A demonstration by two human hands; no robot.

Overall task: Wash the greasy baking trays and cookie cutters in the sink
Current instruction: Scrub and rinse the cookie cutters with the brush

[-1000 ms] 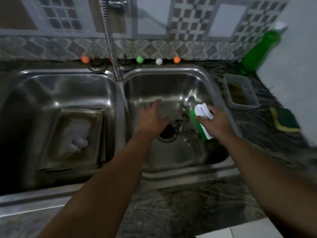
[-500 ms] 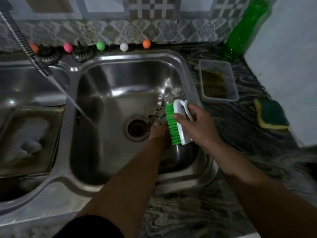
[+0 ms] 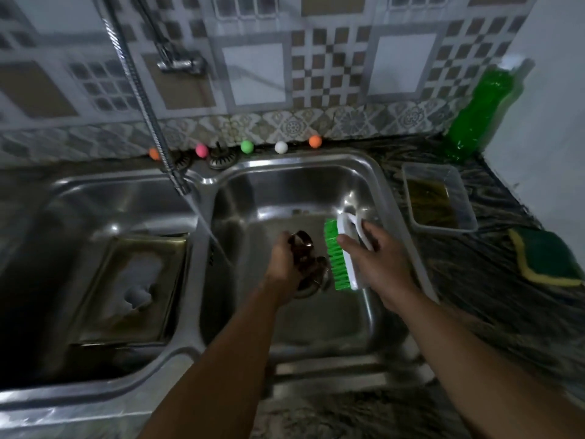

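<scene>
Over the right basin of the stainless-steel double sink (image 3: 373, 172), my left hand (image 3: 285, 267) is curled round a dark metal cookie cutter (image 3: 302, 245), holding it above the drain. My right hand (image 3: 376, 258) grips the white handle of the green-bristled scrubbing brush (image 3: 340, 255), whose bristles face the cutter and sit just beside it; I cannot tell whether they touch. The square greasy baking tray (image 3: 133, 286) lies flat in the left basin, well apart from both hands.

Half a second ago the left hand was reaching down near the drain among the cutters on the basin floor; now it has come up with one gripped. The brush has stayed in the right hand, and my view has tilted up and left, bringing more of the tiled wall and the left basin into sight.

Water runs from the silver flexible tap hose (image 3: 148, 122) over the divider into the right basin, left of my left hand. Beyond the sink's right rim sit a clear plastic tub (image 3: 468, 198), a green-and-yellow sponge (image 3: 544, 261) and a green bottle of dish liquid (image 3: 478, 115).
</scene>
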